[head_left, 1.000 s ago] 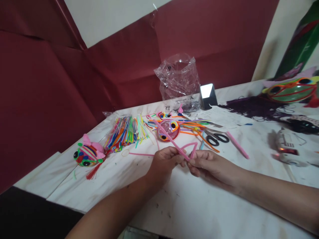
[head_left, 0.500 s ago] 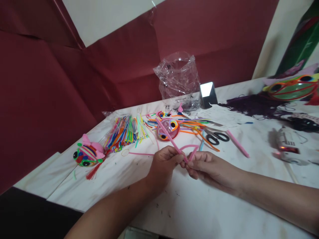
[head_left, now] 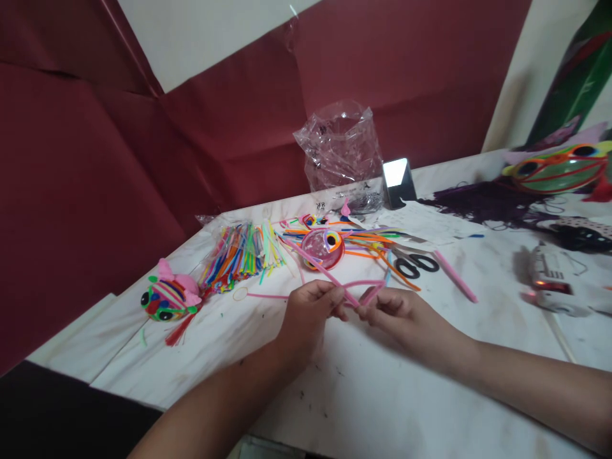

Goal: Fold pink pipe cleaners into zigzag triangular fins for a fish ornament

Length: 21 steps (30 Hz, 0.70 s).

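Observation:
A pink pipe cleaner (head_left: 343, 292) is bent into a folded loop on the right, with a straight length sticking out to the upper left. My left hand (head_left: 313, 312) pinches it between thumb and fingers, left of the bend. Close beside it, the fingers of my right hand (head_left: 399, 312) are closed on the same pipe cleaner near the fold. Just beyond my hands lies a round clear craft piece (head_left: 313, 245) with a red rim and a big orange-ringed eye. The straight pink length crosses in front of it.
Scissors (head_left: 415, 262) and a pink rod (head_left: 455, 276) lie to the right. Bundled pipe cleaners (head_left: 234, 255) and a finished colourful fish-like toy (head_left: 169, 290) sit left. Behind stand a plastic bag (head_left: 342, 150) and a phone (head_left: 399, 183). A white glue gun (head_left: 557, 284) rests at right.
The straight pink length has swung down to the left, and the folded loop has opened slightly rightward. My hands have drawn a little apart, still gripping the pipe cleaner.

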Tool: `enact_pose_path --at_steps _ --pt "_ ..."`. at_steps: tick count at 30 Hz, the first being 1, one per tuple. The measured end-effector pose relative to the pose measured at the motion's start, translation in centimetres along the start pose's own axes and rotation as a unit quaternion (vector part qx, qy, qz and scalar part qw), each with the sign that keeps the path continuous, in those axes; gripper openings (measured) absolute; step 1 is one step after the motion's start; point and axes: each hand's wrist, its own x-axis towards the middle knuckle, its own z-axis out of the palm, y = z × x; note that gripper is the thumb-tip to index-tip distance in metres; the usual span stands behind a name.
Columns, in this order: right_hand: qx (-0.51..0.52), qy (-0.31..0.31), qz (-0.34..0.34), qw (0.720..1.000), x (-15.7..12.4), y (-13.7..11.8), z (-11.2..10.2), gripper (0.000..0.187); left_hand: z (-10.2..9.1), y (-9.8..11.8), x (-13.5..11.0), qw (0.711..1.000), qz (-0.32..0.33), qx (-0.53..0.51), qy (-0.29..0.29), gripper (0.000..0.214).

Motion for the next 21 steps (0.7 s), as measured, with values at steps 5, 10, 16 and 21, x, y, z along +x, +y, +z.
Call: enact_pose_path --at_steps 5,10,16,21 --pt "-0.117 0.017 -0.054 0.992 -0.3 0.1 0.2 0.024 0.2 0.0 -0.1 1.000 -0.009 -0.006 -0.001 0.014" --pt "-0.146 -0.014 -0.077 0.986 -0.2 -1.2 -0.7 0.028 -0.4 0.7 0.1 1.000 0.009 -0.008 -0.023 0.017" --pt "-0.297 0.118 -0.278 0.906 0.7 -1.4 -2.7 0.019 -1.0 0.5 0.1 0.988 -0.069 0.005 -0.139 0.017" --pt "-0.434 0.033 -0.429 0.791 1.1 -1.1 -3.4 0.024 -1.1 -0.5 -0.1 0.970 -0.113 0.028 -0.213 0.019"
